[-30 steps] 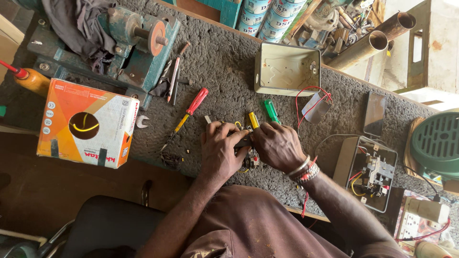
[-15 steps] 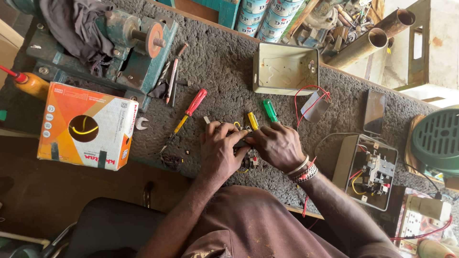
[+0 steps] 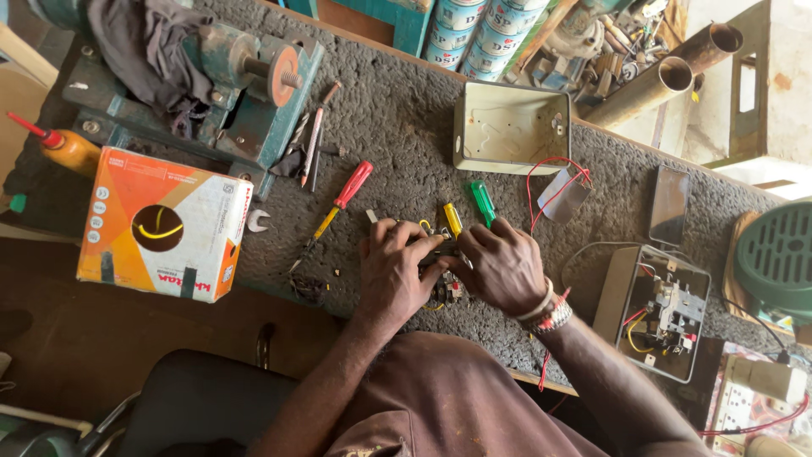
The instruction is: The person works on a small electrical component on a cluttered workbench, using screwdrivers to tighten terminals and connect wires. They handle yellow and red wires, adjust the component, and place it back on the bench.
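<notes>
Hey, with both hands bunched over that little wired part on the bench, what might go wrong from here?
1. The small wired part sits almost hidden between the left hand and right hand, so a slip could pinch a finger or bend a wire.
2. The yellow screwdriver and green screwdriver lie right at the fingertips and may get knocked away.
3. The loose red wire trails close to the right hand and might snag.

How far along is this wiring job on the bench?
Done: the cream metal box lies bare, and the grey open box already has wires inside. In hand: left hand and right hand pinch a small wired electrical part. Left: that part sits outside either box; the red-handled screwdriver lies unused.
</notes>
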